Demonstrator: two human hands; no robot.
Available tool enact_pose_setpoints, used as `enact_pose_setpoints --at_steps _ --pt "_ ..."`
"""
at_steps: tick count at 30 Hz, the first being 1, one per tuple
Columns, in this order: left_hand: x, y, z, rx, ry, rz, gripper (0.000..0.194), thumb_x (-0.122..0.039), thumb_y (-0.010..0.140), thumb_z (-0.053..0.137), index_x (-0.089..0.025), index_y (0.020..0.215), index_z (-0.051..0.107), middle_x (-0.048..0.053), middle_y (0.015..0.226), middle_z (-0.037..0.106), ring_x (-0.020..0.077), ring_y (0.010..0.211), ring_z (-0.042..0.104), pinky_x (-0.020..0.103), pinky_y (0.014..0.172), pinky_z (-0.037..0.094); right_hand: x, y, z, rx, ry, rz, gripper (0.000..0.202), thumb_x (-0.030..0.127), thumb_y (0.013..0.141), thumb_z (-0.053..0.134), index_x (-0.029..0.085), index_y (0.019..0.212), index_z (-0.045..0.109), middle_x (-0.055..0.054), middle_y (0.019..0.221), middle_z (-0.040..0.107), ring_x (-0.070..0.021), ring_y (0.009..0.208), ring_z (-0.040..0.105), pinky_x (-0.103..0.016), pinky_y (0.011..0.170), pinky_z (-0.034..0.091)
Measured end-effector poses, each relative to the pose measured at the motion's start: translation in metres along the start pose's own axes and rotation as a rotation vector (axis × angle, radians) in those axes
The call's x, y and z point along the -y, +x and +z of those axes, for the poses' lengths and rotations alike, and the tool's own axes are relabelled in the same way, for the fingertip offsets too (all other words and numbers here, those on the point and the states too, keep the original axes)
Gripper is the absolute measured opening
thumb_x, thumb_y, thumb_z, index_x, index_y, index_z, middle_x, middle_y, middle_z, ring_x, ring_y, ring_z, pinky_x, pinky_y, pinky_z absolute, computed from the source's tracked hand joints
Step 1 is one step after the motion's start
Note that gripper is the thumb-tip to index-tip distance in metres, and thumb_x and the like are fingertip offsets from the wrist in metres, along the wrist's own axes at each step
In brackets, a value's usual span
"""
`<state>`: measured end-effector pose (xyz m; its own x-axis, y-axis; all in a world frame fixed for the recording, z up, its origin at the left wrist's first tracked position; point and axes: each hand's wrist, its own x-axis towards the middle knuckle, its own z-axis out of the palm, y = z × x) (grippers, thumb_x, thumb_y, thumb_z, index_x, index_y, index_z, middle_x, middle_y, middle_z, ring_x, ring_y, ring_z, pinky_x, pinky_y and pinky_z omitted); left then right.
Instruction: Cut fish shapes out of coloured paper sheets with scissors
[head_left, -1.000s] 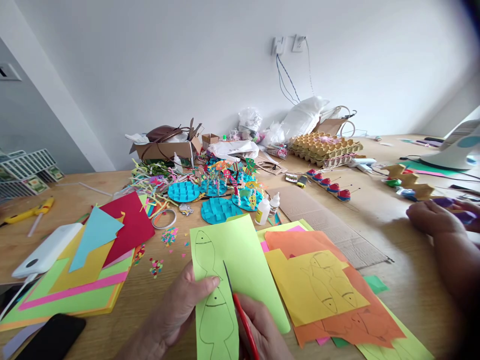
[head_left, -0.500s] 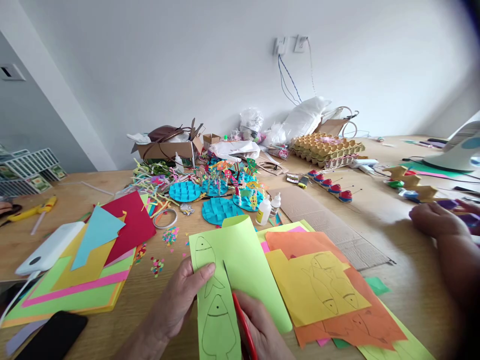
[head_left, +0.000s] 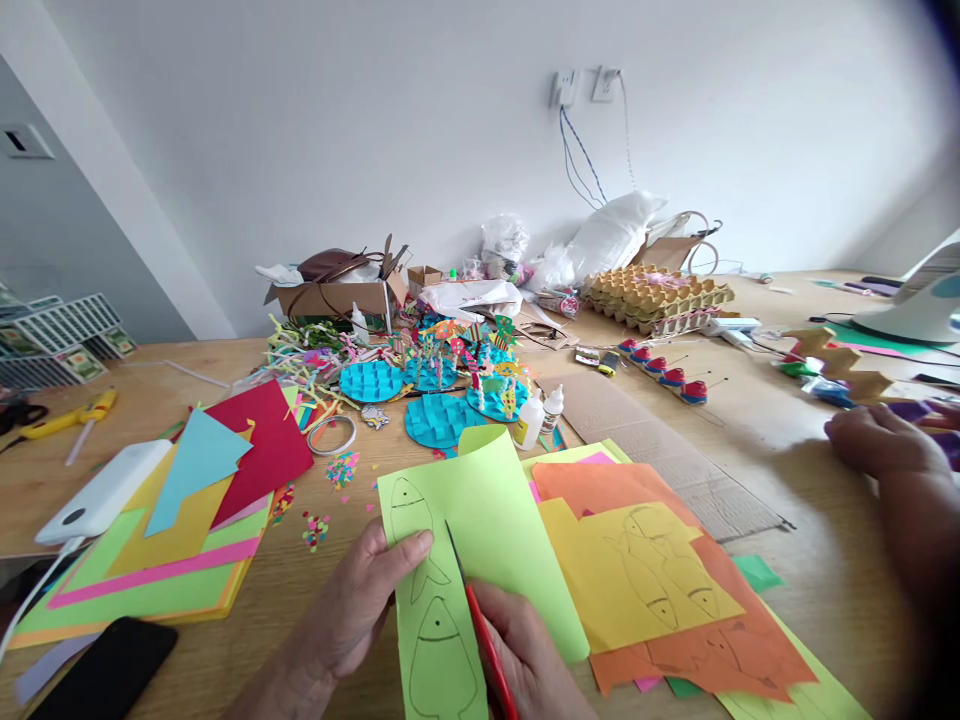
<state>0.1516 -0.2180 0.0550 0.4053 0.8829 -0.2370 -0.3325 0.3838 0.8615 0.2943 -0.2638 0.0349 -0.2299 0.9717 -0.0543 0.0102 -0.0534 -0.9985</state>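
Note:
My left hand pinches the left edge of a light green sheet of paper, thumb on top. Two fish outlines are drawn in dark line down its left strip, one above the other. In my right hand is a pair of scissors with red handles. Their dark blade lies over the paper, right of the fish, pointing up and away from me. A cut runs up from the near edge to the blades. The sheet's far edge curls upward.
Yellow paper with fish drawings lies on orange paper at right. Coloured sheets, a power bank and a phone are left. Glue bottles and blue discs stand beyond. Another person's hand is far right.
Both hands, the paper and the scissors keep almost the same place. The whole view has shifted very slightly, and the other person's hand has moved a little.

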Motion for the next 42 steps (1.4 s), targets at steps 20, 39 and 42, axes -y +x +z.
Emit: enact_pose_setpoints --at_steps 20,39,42 --pt "-0.006 -0.003 0.002 -0.059 0.018 0.019 0.034 -0.026 0.079 0.059 -0.02 0.112 0.06 0.006 0.098 0.071 0.0245 0.092 0.064 0.035 0.082 0.048 0.005 0.003 0.002 0.06 0.059 0.029 0.048 0.057 0.079 0.046 0.013 0.067 0.061 -0.002 0.067 0.054 -0.0142 0.061 0.044 -0.023 0.055 0.04" --pt "0.001 -0.003 0.004 -0.065 -0.026 -0.042 0.029 -0.029 0.07 0.067 -0.015 0.095 0.068 0.008 0.083 0.073 0.0253 0.078 0.067 0.034 0.07 0.051 0.001 0.009 0.0 0.066 -0.027 -0.001 0.047 0.056 0.082 0.042 0.014 0.067 0.056 0.001 0.059 0.047 -0.0135 0.059 0.043 -0.023 0.057 0.042" --pt "0.002 -0.003 0.006 -0.07 -0.029 -0.058 0.029 -0.029 0.07 0.067 -0.014 0.095 0.067 0.007 0.08 0.073 0.0242 0.074 0.067 0.032 0.067 0.051 0.0 0.011 -0.002 0.087 -0.028 -0.048 0.045 0.054 0.083 0.042 0.014 0.07 0.058 0.0 0.063 0.049 -0.0148 0.064 0.046 -0.023 0.061 0.043"
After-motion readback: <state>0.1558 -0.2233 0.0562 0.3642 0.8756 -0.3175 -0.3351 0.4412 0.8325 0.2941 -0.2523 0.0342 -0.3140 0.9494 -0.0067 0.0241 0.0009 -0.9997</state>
